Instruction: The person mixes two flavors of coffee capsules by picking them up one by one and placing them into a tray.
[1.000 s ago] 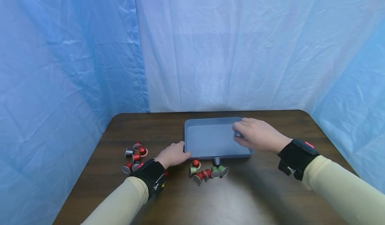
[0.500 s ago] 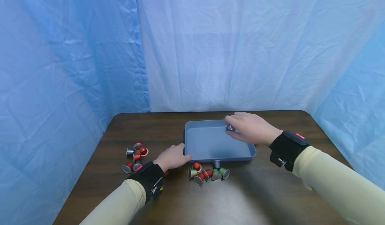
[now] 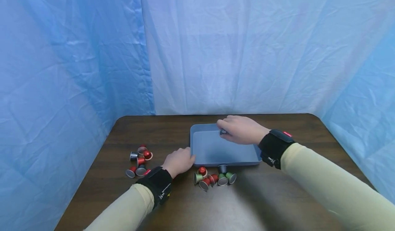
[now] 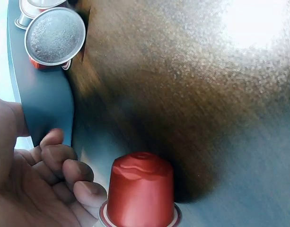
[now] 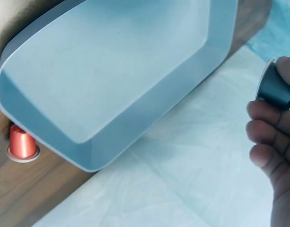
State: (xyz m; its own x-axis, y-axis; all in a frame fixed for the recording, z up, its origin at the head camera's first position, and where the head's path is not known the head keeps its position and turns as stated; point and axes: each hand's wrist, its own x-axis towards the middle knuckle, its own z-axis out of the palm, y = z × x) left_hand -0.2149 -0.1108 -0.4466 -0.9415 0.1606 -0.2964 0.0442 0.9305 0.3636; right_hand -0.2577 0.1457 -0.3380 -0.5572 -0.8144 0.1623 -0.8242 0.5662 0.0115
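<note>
the right hand (image 3: 240,130) pinches a grey capsule (image 3: 223,132) above the empty blue tray (image 3: 216,152); the left hand (image 3: 179,161), fingers loosely curled, steadies its corner. other capsules (image 3: 214,177) wait on the surface (image 3: 277,203).

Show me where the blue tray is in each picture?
Head: the blue tray lies mid-table, between both hands.
Left wrist: its dark rim runs down the left edge.
Right wrist: it fills the upper left.
Shared landmark: the brown table.
</note>
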